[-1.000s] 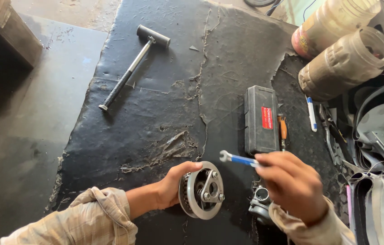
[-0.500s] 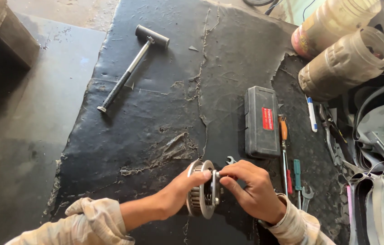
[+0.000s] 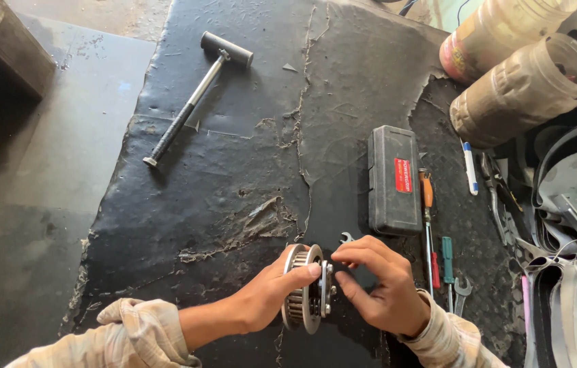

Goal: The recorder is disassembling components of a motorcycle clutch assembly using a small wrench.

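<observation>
Your left hand (image 3: 271,296) grips the toothed pulley (image 3: 305,286) standing on edge on the worktop (image 3: 234,170); your right hand (image 3: 377,286), at its 3 o'clock, grasps a small wrench (image 3: 346,238) against its face.

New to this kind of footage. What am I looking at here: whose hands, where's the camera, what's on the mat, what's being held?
There is no machine here: a person works with two bare hands, and the one camera sits on their head and looks down, so the arms enter from the bottom edge.

The left hand grips a round metal toothed wheel, stood on edge on the worn black mat. The right hand presses a small spanner against the wheel's face; only its open end shows past the fingers.

Also on the mat: a hammer at upper left, a closed dark tool case with a red label, and beside it screwdrivers and another spanner. At upper right lie two large plastic jars on their sides, with a pile of belts and straps below them.
</observation>
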